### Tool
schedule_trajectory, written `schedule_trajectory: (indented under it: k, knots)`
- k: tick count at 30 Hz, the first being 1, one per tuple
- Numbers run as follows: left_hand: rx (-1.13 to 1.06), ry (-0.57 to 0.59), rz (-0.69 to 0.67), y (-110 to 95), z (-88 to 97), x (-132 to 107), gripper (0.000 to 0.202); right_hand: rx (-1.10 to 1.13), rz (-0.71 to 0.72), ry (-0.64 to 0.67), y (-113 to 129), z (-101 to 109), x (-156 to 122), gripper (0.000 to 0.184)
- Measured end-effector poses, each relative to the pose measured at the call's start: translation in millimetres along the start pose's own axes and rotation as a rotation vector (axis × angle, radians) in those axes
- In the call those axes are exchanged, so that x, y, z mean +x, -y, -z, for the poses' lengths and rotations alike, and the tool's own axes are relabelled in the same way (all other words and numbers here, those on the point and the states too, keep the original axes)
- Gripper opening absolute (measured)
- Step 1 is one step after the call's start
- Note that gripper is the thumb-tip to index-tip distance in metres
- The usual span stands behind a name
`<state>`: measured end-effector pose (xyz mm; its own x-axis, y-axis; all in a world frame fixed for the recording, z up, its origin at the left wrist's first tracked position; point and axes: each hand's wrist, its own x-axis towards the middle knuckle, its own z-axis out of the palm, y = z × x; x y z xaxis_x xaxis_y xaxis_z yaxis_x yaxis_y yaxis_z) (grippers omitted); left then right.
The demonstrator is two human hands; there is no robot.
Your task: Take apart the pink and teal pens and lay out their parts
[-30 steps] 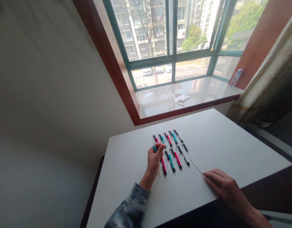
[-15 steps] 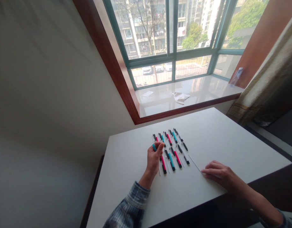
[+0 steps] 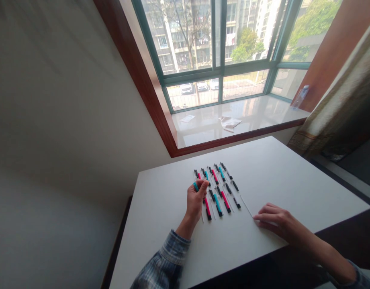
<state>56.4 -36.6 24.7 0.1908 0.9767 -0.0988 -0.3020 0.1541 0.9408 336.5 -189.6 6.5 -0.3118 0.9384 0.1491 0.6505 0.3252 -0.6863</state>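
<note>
My left hand (image 3: 195,197) is closed around a teal pen barrel (image 3: 196,186), most of it hidden by the fingers, above the left side of the pen parts. At the right, my right hand (image 3: 273,218) has its fingertips on the near end of a thin white pen refill (image 3: 246,206), which slants across the tabletop. Between the hands lie two rows of pen parts: pink barrels (image 3: 225,201), teal barrels (image 3: 217,205), black grip pieces (image 3: 235,185) and white refills. My left hand covers part of these rows.
The parts lie on a white table (image 3: 160,192) against the wall. Behind it, a window sill (image 3: 199,134) carries a crumpled cloth (image 3: 229,123), a paper piece (image 3: 187,118) and a clear bottle (image 3: 301,97). A curtain (image 3: 329,96) hangs at the right.
My right hand has shifted slightly left with the near end of the refill, which now lies at a slightly steeper angle. My left hand stays in place.
</note>
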Motion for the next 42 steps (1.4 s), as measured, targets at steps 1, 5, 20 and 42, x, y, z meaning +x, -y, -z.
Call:
schedule_trajectory:
  k: [1, 5, 20, 42]
  knots:
    - [0.001, 0.0, -0.001, 0, -0.1, 0, 0.041, -0.003, 0.001, 0.001, 0, 0, 0, 0.028]
    - [-0.003, -0.003, -0.001, -2, -1.4, -1, 0.042, 0.01, 0.002, 0.009, -1, 0, -1, 0.029]
    - [-0.008, 0.0, 0.012, -2, -1.9, -1, 0.041, 0.004, 0.022, 0.077, -5, 0, 6, 0.032]
    - [-0.002, -0.005, 0.004, -1, -1.4, -1, 0.041, -0.044, 0.054, 0.077, -9, -2, 29, 0.031]
